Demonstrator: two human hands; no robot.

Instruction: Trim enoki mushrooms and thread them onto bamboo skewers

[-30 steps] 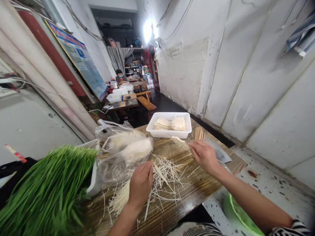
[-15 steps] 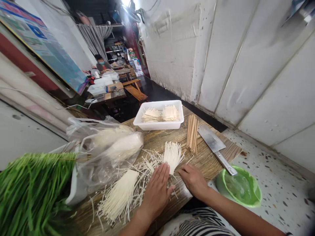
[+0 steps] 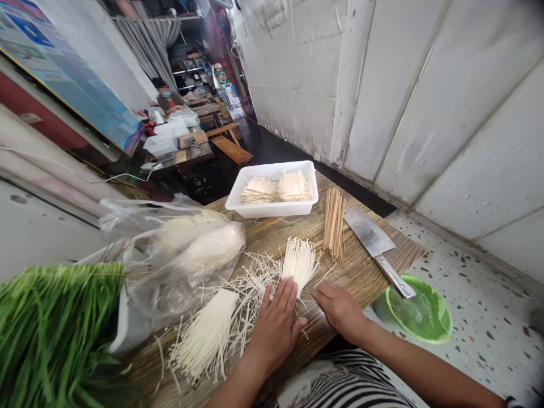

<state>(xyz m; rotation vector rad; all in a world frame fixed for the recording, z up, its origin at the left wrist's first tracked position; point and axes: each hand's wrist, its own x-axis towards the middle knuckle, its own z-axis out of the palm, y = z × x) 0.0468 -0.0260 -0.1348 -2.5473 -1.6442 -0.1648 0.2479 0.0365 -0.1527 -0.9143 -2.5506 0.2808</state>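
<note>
My left hand point(image 3: 276, 326) lies flat, fingers stretched out, on a small fan of white enoki mushrooms point(image 3: 298, 262) on the wooden table point(image 3: 365, 269). My right hand point(image 3: 339, 309) rests just to its right on the table's near edge, fingers curled down, at the stem end of the same bundle; what it pinches is hidden. A second enoki bundle point(image 3: 208, 334) and loose strands lie to the left. A pile of bamboo skewers point(image 3: 334, 224) and a cleaver point(image 3: 376, 249) lie beyond my right hand.
A white tray point(image 3: 274, 208) with skewered enoki stands at the table's far end. A plastic bag of enoki point(image 3: 187, 249) and green chives point(image 3: 55, 328) fill the left. A green basin point(image 3: 419, 317) sits on the floor. A person sits at a far table point(image 3: 164, 96).
My right hand pulled back from the skewers to the near edge and laid an enoki bundle down. My left hand flattened onto it. The view tilted downward.
</note>
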